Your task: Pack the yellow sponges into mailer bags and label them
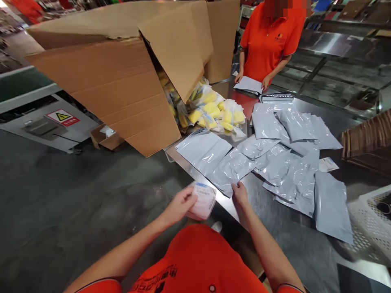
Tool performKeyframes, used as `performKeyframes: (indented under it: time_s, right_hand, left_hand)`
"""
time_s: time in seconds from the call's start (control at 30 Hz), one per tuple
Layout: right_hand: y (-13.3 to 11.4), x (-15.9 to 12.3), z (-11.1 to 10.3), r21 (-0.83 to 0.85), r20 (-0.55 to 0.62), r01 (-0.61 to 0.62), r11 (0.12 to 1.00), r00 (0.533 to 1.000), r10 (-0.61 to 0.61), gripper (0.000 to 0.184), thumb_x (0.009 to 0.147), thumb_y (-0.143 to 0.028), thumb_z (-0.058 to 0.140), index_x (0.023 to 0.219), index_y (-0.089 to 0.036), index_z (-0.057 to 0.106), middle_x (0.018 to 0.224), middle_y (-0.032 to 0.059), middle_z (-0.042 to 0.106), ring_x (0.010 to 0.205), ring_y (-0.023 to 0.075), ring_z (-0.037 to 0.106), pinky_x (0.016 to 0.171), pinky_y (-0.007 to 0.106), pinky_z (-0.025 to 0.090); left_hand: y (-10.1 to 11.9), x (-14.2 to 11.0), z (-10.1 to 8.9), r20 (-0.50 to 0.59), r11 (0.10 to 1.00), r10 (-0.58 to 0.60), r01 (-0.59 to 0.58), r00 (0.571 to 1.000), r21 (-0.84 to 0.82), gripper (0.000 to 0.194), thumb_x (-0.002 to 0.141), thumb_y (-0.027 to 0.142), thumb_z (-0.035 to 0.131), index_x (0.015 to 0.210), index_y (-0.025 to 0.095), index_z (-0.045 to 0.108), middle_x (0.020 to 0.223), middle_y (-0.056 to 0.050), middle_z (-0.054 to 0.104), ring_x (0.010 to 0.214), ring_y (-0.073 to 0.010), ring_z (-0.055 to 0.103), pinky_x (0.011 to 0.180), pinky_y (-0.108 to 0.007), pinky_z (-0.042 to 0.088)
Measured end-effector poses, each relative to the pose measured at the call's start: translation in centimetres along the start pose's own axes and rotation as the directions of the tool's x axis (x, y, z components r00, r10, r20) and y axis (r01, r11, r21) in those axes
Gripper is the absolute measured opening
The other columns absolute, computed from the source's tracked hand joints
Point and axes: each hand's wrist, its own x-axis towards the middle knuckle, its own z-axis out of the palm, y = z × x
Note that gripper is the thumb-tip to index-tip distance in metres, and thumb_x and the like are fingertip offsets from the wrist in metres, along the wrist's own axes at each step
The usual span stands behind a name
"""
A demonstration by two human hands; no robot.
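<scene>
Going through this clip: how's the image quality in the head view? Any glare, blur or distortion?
In the head view, the wide lens bends and tilts the steel table; glare streaks the shiny panel at upper right; the packet in the left hand looks soft, its print unreadable.

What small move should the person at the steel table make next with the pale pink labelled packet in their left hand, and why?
Probably the left hand should bring the pale pink labelled packet across to the silver-grey plastic mailer, since the right hand already rests on that mailer's near edge and the packet is held close beside it.
</scene>
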Motion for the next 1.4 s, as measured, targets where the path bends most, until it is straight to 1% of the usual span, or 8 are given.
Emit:
performKeyframes:
  time_s: [0.13,0.3,0.53,0.7,0.87,1.07,1.27,1.4]
  right_hand:
    - [-1.2,0.3,-2.1,-0.177,-0.144,-0.049,0.983,0.989,0.023,0.05,0.086,-0.045,0.049,0.119,-0.01,0.059,0.103,0.0188,0.067,0.1,0.0327,0.064,0.088,0.045,0.052]
    - [-5.1,2.6,-0.2,-0.469,-0.09,0.253,0.846,0.94,-0.33,0.055,0.1,-0.039,0.037,0.147,-0.014,0.046,0.156,0.0197,0.04,0.15,0.0363,0.024,0.119,0.061,0.018]
    - [-4.2,5.8,6.0,-0.596,0.247,0.262,0.759,0.959,-0.138,0.059,0.102,-0.044,0.035,0.156,-0.019,0.037,0.165,0.0144,0.025,0.152,0.0398,0.016,0.117,0.069,0.013]
    - [-3.4,6.7,3.0,-0.61,0.299,0.237,0.757,0.952,-0.057,0.057,0.102,-0.044,0.036,0.155,-0.023,0.038,0.164,0.0117,0.029,0.151,0.0368,0.022,0.116,0.066,0.022]
    - [-3.5,1.6,0.8,-0.677,0.296,0.257,0.69,0.953,-0.065,0.062,0.1,-0.048,0.039,0.155,-0.019,0.037,0.164,0.0174,0.026,0.152,0.0426,0.016,0.113,0.071,0.021]
    - [-2.0,-2.1,0.4,-0.545,0.568,0.569,0.616,0.791,-0.228,0.061,0.093,-0.042,0.054,0.152,-0.032,0.042,0.164,0.0086,0.03,0.152,0.0425,0.019,0.114,0.075,0.014]
    - [-0.5,1.6,-2.3,-0.552,0.446,0.453,0.7,0.87,-0.211,0.06,0.086,-0.013,0.048,0.146,-0.015,0.051,0.156,0.0158,0.044,0.146,0.0324,0.036,0.11,0.051,0.04]
    - [-4.1,5.4,-2.1,-0.529,0.644,0.483,0.698,0.764,-0.04,0.05,0.086,-0.04,0.064,0.132,-0.021,0.063,0.145,0.0179,0.055,0.135,0.0406,0.048,0.102,0.061,0.042]
  left_hand:
    - [0.2,0.9,-4.3,-0.187,0.97,0.176,-0.139,0.966,0.198,0.028,0.093,0.039,0.05,0.084,0.017,0.065,0.097,-0.007,0.063,0.095,-0.0198,0.059,0.087,-0.028,0.048]
    - [0.0,3.0,-4.1,-0.048,0.966,0.193,-0.181,0.98,0.183,0.028,0.095,0.036,0.048,0.092,0.018,0.068,0.109,-0.008,0.064,0.103,-0.0201,0.061,0.094,-0.028,0.047]
    - [-1.1,6.7,-3.6,0.107,1.0,0.017,-0.015,0.994,-0.026,0.028,0.088,0.035,0.05,0.094,0.015,0.068,0.1,-0.007,0.069,0.097,-0.0219,0.062,0.089,-0.029,0.049]
    - [-2.8,9.0,-3.8,0.189,0.985,-0.077,0.103,0.979,-0.136,0.028,0.091,0.038,0.05,0.094,0.016,0.065,0.091,-0.004,0.068,0.088,-0.0201,0.061,0.079,-0.028,0.05]
    - [-5.1,10.1,-2.6,0.238,0.978,-0.097,0.136,0.967,-0.155,0.036,0.091,0.045,0.051,0.097,0.014,0.067,0.092,-0.006,0.067,0.087,-0.022,0.063,0.078,-0.03,0.053]
    - [-5.4,8.6,-1.4,-0.007,0.997,-0.01,0.01,1.0,-0.07,0.035,0.089,0.045,0.053,0.083,0.014,0.068,0.136,-0.017,0.054,0.127,-0.0316,0.053,0.1,-0.036,0.048]
    - [-4.3,5.6,-0.1,-0.144,0.993,-0.104,0.095,0.984,-0.07,0.03,0.082,0.046,0.06,0.066,0.02,0.057,0.147,-0.018,0.052,0.144,-0.0342,0.039,0.109,-0.04,0.043]
    - [-4.2,3.8,1.2,-0.219,0.991,-0.12,0.103,0.968,-0.088,0.032,0.078,0.046,0.061,0.061,0.021,0.051,0.154,-0.016,0.048,0.145,-0.0332,0.04,0.11,-0.039,0.042]
